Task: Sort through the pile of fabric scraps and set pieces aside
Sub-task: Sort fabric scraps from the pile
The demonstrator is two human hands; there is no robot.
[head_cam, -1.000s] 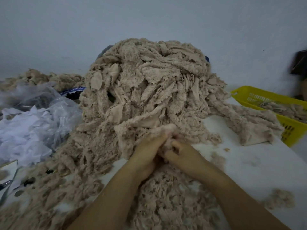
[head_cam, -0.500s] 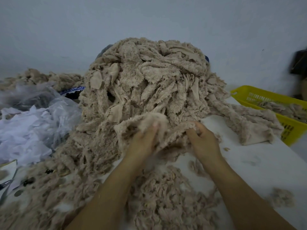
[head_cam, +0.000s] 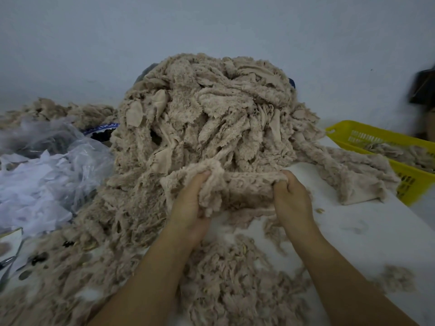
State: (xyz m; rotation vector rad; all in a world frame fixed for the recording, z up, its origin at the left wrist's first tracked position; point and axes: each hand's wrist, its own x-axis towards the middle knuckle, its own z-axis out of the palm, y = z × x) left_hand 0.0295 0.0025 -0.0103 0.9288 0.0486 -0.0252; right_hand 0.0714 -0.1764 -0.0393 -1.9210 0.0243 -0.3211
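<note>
At the foot of the pile [head_cam: 211, 118], your left hand [head_cam: 188, 203] and right hand [head_cam: 290, 198] have spread apart, each gripping one end of a fleece strip [head_cam: 244, 187] above the worktop [head_cam: 353, 231]. Looks ready to set aside.

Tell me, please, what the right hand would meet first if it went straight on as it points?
The right hand grips the fleece strip; beyond that it would probably meet the foot of the scrap pile, though depth is unclear.
</note>
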